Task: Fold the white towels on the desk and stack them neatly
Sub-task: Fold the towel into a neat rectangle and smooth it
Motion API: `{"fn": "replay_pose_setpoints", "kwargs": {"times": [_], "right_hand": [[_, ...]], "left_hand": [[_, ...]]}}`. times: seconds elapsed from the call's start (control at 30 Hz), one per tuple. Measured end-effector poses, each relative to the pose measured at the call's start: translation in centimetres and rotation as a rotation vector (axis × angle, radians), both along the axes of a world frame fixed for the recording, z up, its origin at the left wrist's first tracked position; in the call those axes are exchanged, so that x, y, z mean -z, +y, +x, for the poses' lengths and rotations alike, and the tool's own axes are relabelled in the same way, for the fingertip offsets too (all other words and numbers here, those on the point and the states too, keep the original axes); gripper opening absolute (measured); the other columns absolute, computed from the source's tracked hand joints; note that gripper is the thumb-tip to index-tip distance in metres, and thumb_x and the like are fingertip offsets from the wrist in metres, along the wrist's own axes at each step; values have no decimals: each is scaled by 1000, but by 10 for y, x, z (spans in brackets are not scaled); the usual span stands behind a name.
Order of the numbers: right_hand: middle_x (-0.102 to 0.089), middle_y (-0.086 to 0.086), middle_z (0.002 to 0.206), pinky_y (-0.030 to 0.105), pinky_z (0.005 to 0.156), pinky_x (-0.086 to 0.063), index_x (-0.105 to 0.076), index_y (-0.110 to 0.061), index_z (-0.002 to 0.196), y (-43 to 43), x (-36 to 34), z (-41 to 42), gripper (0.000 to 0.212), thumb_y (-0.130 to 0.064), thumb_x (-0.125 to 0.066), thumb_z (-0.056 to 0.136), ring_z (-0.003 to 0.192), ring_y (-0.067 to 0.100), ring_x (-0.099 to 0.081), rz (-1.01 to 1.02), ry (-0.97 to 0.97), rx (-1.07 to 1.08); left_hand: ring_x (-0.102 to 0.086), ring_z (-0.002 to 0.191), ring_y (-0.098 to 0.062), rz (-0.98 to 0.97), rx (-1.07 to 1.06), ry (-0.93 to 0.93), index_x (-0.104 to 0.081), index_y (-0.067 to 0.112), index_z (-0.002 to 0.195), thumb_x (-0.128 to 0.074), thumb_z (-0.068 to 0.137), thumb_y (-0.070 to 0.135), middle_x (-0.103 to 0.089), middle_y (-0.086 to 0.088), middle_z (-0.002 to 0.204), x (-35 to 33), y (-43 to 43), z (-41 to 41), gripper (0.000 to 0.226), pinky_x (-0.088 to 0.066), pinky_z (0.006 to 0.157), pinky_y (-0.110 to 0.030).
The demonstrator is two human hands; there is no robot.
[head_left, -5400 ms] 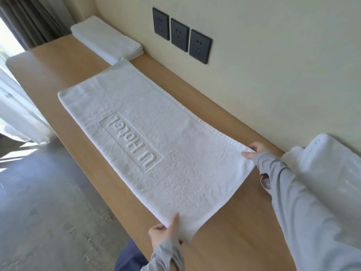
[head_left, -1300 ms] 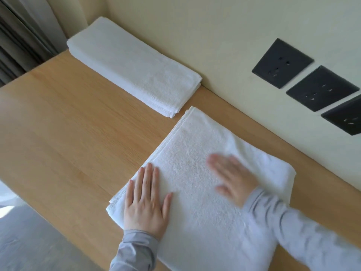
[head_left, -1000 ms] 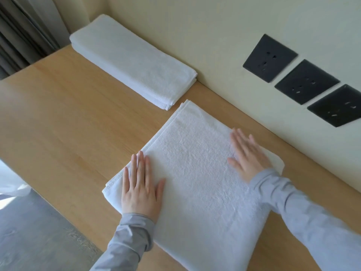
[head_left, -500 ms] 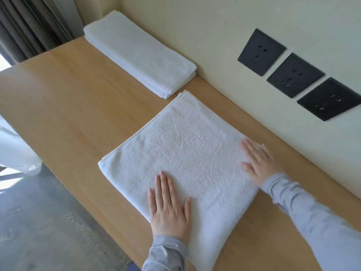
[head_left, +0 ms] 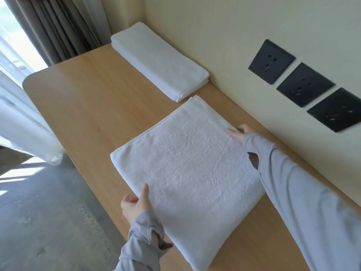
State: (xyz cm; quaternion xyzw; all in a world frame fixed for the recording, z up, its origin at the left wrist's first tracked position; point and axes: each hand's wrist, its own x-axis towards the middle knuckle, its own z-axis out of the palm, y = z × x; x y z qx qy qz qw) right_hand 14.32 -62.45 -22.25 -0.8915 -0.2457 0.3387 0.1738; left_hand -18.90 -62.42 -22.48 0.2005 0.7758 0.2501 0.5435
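Both hands (head_left: 136, 204) (head_left: 239, 132) pinching, apart

White towels (head_left: 187, 173), tan desk (head_left: 88, 98), black sockets (head_left: 304, 85).

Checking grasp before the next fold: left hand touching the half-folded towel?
Touching. Head view: left hand has its thumb lying on top of the towel's near edge, other fingers at or under that edge.

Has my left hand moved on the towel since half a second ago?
Yes. The left hand slid off the towel's top to its edge at the desk's front side.
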Motion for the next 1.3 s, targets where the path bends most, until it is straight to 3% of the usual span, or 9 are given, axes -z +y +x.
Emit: {"fn": "replay_pose_setpoints", "kwargs": {"times": [0.13,0.3,0.5,0.67,0.8,0.9,1.0,1.13,1.3], "right_hand": [[-47,15,129,38,96,-37,-37,-5,134,9,-4,9,75,-54,-60,82,118,31,-47,-138,41,-24],[-31,-4,76,22,53,-21,-23,-25,66,-6,-25,6,49,-50,-61,83,64,13,-31,-22,-71,-149],[-37,4,62,32,56,-27,-33,-12,62,-111,-74,-32,48,-43,-64,81,61,22,-38,101,-298,-24],[-63,22,110,44,90,-46,-58,-2,107,-250,-64,-100,63,-55,-66,75,104,36,-59,180,-167,600],[-63,23,80,53,76,-49,-57,-2,76,-315,-29,-157,43,-43,-63,82,80,38,-61,117,-186,857],[-60,27,101,48,84,-46,-59,4,100,-325,-11,-183,31,-25,-52,92,95,40,-57,-13,-232,912],[-50,32,124,50,94,-41,-49,9,124,-299,-10,-205,48,-24,-45,90,112,46,-50,-21,-442,877],[-38,18,145,55,110,-27,-42,1,135,-221,-4,-240,49,-18,-44,90,136,38,-33,20,-491,376],[-19,-3,155,42,113,-9,-26,-14,146,-220,22,-256,56,-36,-20,95,143,20,-19,-123,-497,138]], "left_hand": [[-58,91,-35,-48,99,-97,-54,-6,115,-65,85,31,-61,-24,110,1,-16,4,48,-42,77,-37],[-51,67,-25,138,179,-47,-47,10,86,-64,86,33,-52,-7,78,-4,-23,7,28,-43,62,-32],[-50,57,-21,454,461,-13,-42,17,70,-68,83,25,-51,-2,63,-28,-2,3,31,-41,48,-26],[-55,57,-17,478,950,-161,-56,11,75,-78,65,36,-61,-5,66,-47,35,34,35,-46,51,-26],[-63,73,-24,400,1356,-89,-66,16,92,-74,66,44,-68,-5,85,-34,35,85,38,-50,63,-29],[-56,101,-31,452,1525,186,-61,9,114,-67,84,29,-61,-15,112,-5,17,100,37,-41,82,-32],[-41,125,-37,628,1577,402,-39,7,139,-63,85,34,-42,-19,138,1,-14,87,64,-32,100,-43],[-42,132,-33,1160,2008,438,-45,7,138,-37,89,45,-42,-14,145,-3,-67,58,63,-37,105,-50],[-24,141,-22,1231,2309,484,-27,19,147,-18,94,49,-23,0,154,14,-45,28,62,-9,113,-38]]}}
